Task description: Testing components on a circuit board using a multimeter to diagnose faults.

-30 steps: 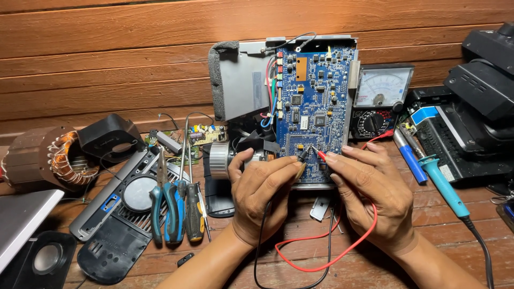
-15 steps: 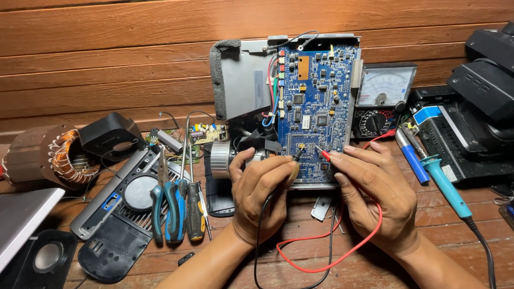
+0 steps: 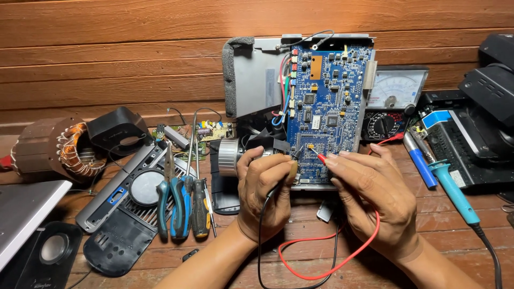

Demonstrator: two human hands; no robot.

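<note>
A blue circuit board (image 3: 327,101) stands propped upright in an opened grey device casing (image 3: 251,80) on the wooden table. My left hand (image 3: 265,187) is closed on a black test probe, its tip against the board's lower edge. My right hand (image 3: 372,195) pinches a red test probe (image 3: 320,157) whose tip touches the board close beside the black one. The red lead (image 3: 332,257) loops over the table below my hands; the black lead (image 3: 261,251) runs down from my left hand. Behind the board sits an analogue multimeter (image 3: 393,101).
Left of my hands lie blue-handled pliers (image 3: 171,200), screwdrivers (image 3: 201,206), a grey cover panel (image 3: 126,187), a copper-wound motor stator (image 3: 59,150) and a small speaker (image 3: 45,251). On the right are a teal soldering iron (image 3: 455,192), a blue pen (image 3: 420,160) and black equipment (image 3: 476,123).
Both hands stayed on the probes at the board's lower part. The probe tips shifted slightly along the lower edge; the red lead's loop moved a little.
</note>
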